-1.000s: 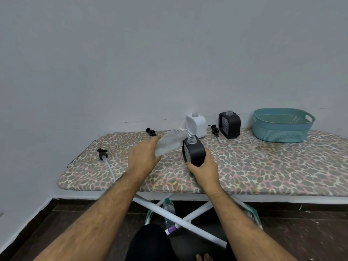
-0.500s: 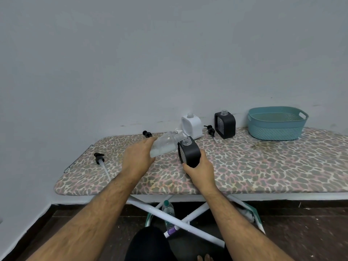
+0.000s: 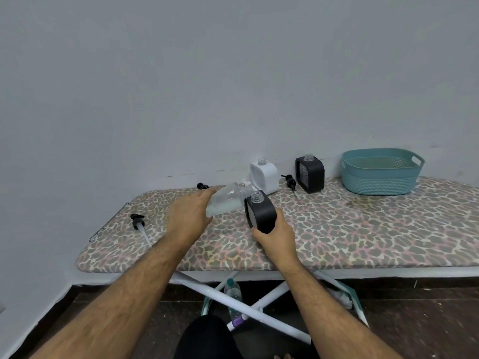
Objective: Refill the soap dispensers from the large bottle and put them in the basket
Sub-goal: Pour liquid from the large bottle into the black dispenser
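On a leopard-print ironing board (image 3: 350, 229), near its middle, the left hand (image 3: 188, 218) grips a clear large bottle (image 3: 225, 202) tipped toward the open neck of a black soap dispenser (image 3: 260, 212), which the right hand (image 3: 276, 235) clasps from below. Pouring well likely means lining the mouths up and tilting slowly. Two more dispensers, white (image 3: 264, 176) and black (image 3: 310, 174), stand far behind; the teal basket (image 3: 379, 182) sits far right. Whether liquid flows is unclear.

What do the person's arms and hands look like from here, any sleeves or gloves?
Both arms are bare to the frame's edge, hairy along the forearms, with no sleeves showing. The left hand and right hand wear no gloves; no rings, watch or bands are visible.
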Demonstrator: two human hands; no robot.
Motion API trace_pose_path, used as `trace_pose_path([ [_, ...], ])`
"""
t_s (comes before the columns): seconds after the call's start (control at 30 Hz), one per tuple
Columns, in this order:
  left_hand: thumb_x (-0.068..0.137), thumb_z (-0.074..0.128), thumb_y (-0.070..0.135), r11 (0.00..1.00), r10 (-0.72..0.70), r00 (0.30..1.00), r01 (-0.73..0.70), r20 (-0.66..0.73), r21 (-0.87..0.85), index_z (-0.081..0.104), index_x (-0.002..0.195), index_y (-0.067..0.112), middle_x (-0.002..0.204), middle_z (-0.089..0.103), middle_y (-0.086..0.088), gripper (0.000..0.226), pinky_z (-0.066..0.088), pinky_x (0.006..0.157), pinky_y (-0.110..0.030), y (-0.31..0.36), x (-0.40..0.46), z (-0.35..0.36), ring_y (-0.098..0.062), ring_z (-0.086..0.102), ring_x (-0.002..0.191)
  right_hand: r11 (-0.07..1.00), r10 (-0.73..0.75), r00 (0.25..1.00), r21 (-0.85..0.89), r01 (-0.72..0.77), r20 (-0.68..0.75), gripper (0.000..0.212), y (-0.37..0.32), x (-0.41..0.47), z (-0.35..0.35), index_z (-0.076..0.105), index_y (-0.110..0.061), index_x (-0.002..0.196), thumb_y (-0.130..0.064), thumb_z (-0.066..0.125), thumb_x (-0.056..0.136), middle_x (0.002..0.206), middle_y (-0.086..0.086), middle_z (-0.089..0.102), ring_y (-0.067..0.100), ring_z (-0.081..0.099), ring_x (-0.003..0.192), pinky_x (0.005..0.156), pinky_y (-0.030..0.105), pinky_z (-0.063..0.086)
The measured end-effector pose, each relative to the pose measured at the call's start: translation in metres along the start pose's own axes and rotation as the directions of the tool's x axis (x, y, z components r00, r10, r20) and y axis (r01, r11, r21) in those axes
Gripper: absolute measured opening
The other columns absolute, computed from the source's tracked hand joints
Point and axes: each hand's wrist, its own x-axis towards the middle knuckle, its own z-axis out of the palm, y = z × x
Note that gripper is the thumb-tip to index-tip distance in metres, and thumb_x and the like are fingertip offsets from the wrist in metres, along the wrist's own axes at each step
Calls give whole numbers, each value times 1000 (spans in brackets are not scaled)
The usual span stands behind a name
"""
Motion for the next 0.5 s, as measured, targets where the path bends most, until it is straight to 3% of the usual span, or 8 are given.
trace_pose_path([
  [0.13, 73, 82, 26, 1000, 9, 1000, -9, 5, -9, 59, 128, 26, 110, 71, 3, 60, 50, 64, -34, 0, 0, 0, -22, 68, 82, 1000, -13, 1000, 3, 13, -1, 55, 2, 1, 1, 53, -26, 127, -17, 75, 77, 91, -8, 67, 4, 66, 77, 61, 17, 54],
  [0.5, 69, 85, 26, 999, 35, 999, -35, -9, -5, 60, 127, 28, 110, 72, 4, 63, 52, 62, -35, -5, 3, 0, -22, 69, 83, 1000, -7, 1000, 2, 7, 3, 55, 0, 0, 0, 53, -26, 128, -15, 75, 79, 91, -9, 66, 0, 64, 71, 55, 10, 49],
])
